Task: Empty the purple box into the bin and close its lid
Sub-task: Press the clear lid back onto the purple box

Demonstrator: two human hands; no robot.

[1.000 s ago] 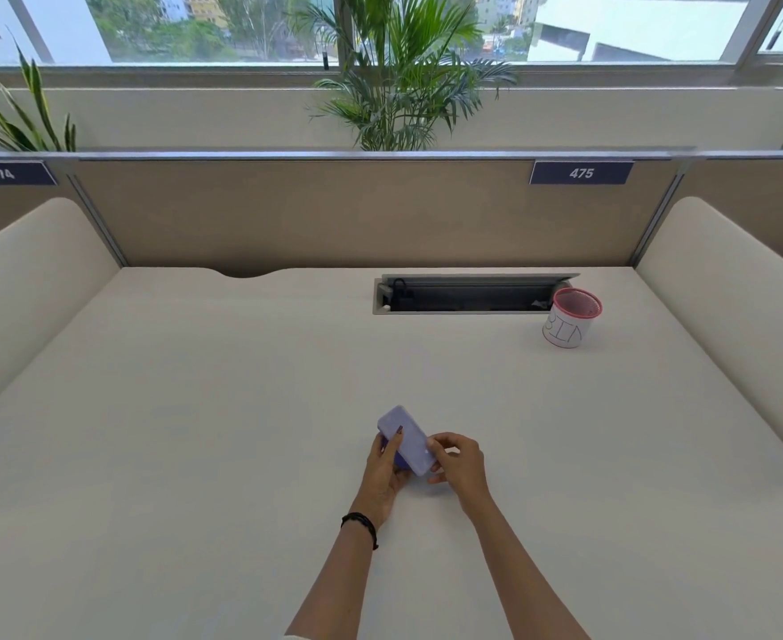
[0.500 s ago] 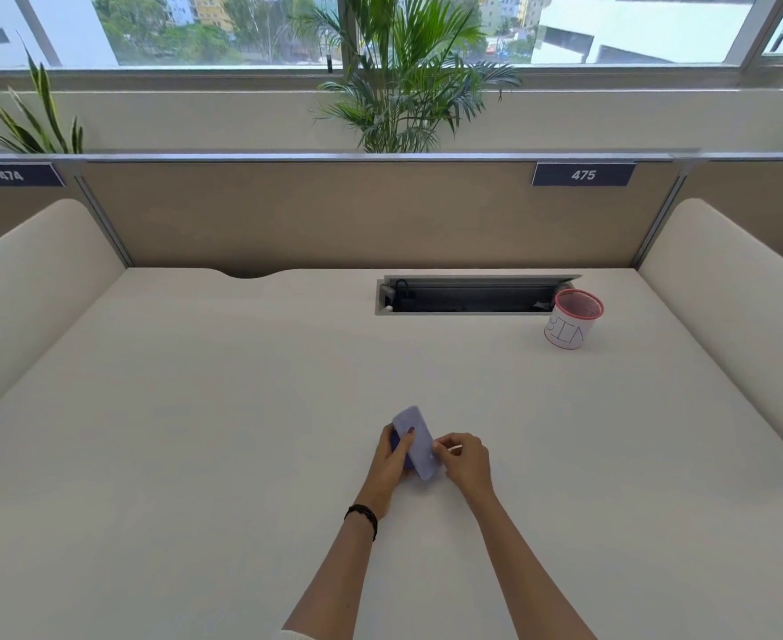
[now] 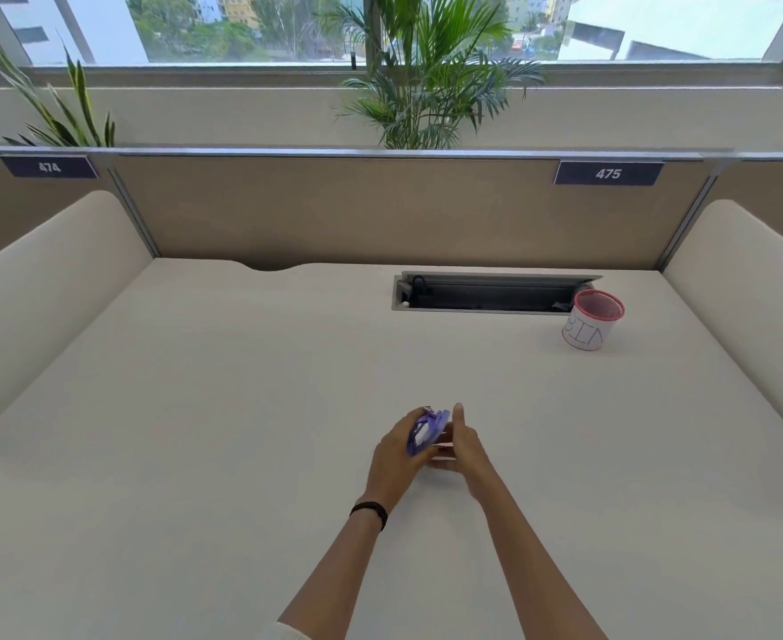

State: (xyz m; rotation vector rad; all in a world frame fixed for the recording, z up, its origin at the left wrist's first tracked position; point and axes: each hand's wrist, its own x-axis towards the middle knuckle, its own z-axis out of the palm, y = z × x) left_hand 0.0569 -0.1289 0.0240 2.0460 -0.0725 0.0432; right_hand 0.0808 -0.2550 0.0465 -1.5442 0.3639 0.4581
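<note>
Two hands meet over the middle of a wide cream desk (image 3: 195, 431), which fills most of the view and has rounded padded sides to the left and right. Behind the desk stands a tan partition (image 3: 357, 210) with two dark number plates, 474 (image 3: 49, 167) and 475 (image 3: 608, 173). Above the partition there is a window, and a big palm plant (image 3: 426, 85) stands in front of it; a smaller plant (image 3: 62, 113) with striped leaves is at the far left. A long open cable tray (image 3: 491, 293) is set into the back part of the desk. Just beside its right end stands the bin (image 3: 592, 320), a small white cup with a pink mesh rim and the word BIN written on it; it is upright and well apart from the hands.

The left hand (image 3: 396, 452) wears a black band (image 3: 371, 512) on the wrist and holds the purple box (image 3: 426, 431) from the left side, fingers curled around it. The box is tilted on its edge and its lid looks a little open, with something white seen inside. The right hand (image 3: 461, 448) is at the right side of the box, fingers stretched forward and touching it; I cannot tell if it really grips it.
</note>
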